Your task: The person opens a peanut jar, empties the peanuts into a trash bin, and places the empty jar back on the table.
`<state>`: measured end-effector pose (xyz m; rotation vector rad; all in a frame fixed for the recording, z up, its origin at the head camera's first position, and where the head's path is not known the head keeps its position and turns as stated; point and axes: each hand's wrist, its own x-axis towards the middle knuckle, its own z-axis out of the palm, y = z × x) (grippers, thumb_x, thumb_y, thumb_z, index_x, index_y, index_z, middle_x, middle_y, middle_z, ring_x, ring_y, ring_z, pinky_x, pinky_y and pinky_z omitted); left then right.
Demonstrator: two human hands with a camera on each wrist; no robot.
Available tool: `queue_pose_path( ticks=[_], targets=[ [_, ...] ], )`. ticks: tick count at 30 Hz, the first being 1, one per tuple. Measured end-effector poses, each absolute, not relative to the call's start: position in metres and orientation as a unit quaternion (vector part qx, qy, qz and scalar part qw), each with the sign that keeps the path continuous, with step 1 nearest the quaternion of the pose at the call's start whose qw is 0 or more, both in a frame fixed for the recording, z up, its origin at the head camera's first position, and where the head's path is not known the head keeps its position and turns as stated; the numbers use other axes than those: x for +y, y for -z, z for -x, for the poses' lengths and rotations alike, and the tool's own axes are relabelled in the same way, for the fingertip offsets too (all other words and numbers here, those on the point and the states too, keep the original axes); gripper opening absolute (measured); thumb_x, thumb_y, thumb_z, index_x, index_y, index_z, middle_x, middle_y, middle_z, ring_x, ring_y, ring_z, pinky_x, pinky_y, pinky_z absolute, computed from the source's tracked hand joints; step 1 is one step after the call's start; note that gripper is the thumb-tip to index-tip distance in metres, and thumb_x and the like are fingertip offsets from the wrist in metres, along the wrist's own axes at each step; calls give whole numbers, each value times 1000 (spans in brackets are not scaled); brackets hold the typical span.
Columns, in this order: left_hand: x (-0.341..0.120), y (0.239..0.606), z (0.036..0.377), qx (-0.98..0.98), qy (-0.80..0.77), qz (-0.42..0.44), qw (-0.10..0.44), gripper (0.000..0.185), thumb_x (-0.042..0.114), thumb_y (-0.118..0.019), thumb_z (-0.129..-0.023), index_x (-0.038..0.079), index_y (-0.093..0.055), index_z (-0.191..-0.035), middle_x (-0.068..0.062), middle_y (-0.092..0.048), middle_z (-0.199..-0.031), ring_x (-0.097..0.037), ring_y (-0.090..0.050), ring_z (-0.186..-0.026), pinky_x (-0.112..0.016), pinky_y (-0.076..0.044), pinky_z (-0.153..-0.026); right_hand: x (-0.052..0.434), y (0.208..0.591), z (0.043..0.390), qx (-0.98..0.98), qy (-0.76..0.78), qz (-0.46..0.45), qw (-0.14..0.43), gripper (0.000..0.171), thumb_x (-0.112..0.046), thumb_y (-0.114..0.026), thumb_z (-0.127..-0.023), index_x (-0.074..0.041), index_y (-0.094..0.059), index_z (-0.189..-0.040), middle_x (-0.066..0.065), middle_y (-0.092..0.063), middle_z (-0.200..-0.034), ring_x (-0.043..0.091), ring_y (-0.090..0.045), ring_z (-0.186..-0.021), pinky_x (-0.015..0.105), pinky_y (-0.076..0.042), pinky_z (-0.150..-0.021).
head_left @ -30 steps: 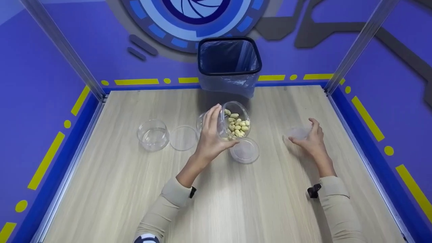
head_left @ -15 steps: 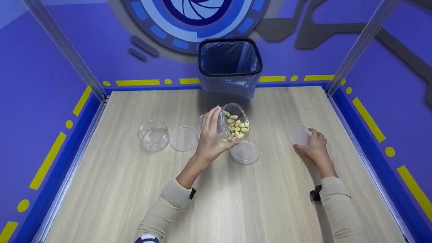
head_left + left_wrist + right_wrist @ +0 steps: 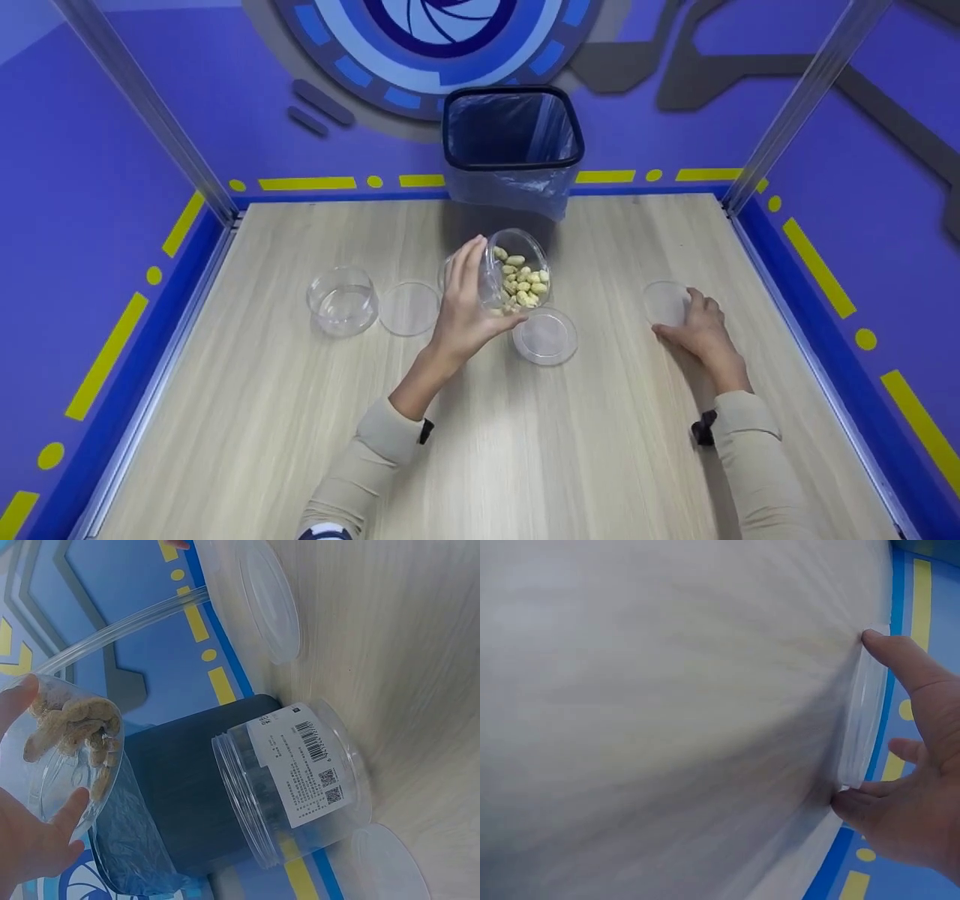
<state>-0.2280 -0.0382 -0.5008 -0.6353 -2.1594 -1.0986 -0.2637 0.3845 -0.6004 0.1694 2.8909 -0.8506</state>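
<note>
My left hand [image 3: 465, 307] grips a clear plastic jar of peanuts [image 3: 517, 281], tilted with its mouth toward the right, above the table. In the left wrist view, the unshelled peanuts [image 3: 79, 724] lie inside that jar. Behind my left hand, partly hidden in the head view, stands a second clear jar [image 3: 292, 772] with a white label. At the right side of the table, my right hand [image 3: 697, 326] holds a round clear lid [image 3: 666, 304] by its edges, thumb on one side and fingertips on the other. That lid lies flat at the tabletop in the right wrist view.
A third clear jar [image 3: 343, 301] stands at the left, beside a flat lid [image 3: 409, 309]. Another lid [image 3: 545, 337] lies below the tilted jar. A black-rimmed trash bin [image 3: 514, 165] with a plastic liner stands by the back wall. Metal posts and blue panels border the table.
My right hand has moved slightly nearer to me and lowered its lid from a tilted pose to flat on the table. The jar of peanuts has stayed almost still in my left hand.
</note>
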Motion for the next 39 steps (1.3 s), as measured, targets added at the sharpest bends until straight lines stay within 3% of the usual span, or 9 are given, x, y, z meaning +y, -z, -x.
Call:
queue_pose_path(
  ticks=[5, 9, 14, 20, 26, 33, 39],
  targets=[
    [-41, 501, 228, -818, 423, 234, 313, 122, 38, -101, -53, 0, -39, -151, -15, -43, -152, -33, -38, -141, -44, -30, -120, 373, 589, 273, 958, 276, -31, 68, 112, -36, -78, -87, 16, -5, -155, 48, -12, -151, 62, -7, -143, 68, -20, -116],
    [-42, 499, 228, -820, 419, 232, 313, 122, 39, -100, -54, 1, -38, -152, -15, -42, -153, -32, -37, -142, -43, -29, -121, 356, 573, 285, 954, 296, 3, 44, 104, -34, -72, -92, 15, -6, -155, 45, -9, -156, 59, -5, -146, 66, -17, -119],
    [-42, 499, 227, -821, 417, 232, 314, 123, 39, -101, -53, 0, -38, -152, -16, -42, -153, -31, -36, -143, -43, -28, -121, 332, 553, 299, 947, 319, 34, 19, 92, -31, -65, -97, 14, -9, -156, 41, -13, -159, 55, -12, -148, 63, -19, -120],
    [-42, 499, 225, -819, 422, 232, 313, 123, 34, -102, -52, -2, -39, -151, -18, -43, -152, -31, -36, -143, -41, -30, -121, 303, 524, 322, 944, 324, 50, 28, 88, -33, -60, -100, 11, -10, -157, 37, -15, -161, 51, -16, -149, 60, -20, -121],
    [-42, 500, 223, -818, 423, 239, 310, 124, 34, -102, -52, -1, -38, -152, -20, -42, -152, -31, -36, -144, -41, -31, -121, 278, 480, 347, 929, 361, 70, 25, 74, -34, -58, -101, 7, -28, -156, 29, -27, -161, 46, -26, -148, 57, -27, -120],
    [-42, 500, 224, -814, 427, 239, 312, 124, 34, -102, -52, -2, -37, -152, -19, -42, -153, -31, -35, -144, -40, -30, -122, 245, 418, 365, 796, 599, 19, 85, 60, -22, -52, -103, 4, -35, -154, 20, -36, -160, 32, -37, -146, 44, -36, -118],
    [-42, 499, 224, -816, 427, 236, 310, 124, 35, -102, -52, -1, -37, -152, -17, -41, -153, -32, -36, -144, -41, -29, -122, 228, 383, 383, 709, 692, -35, 132, 51, -20, -48, -104, 5, -40, -148, 19, -36, -158, 34, -38, -146, 47, -35, -118]
  ],
)
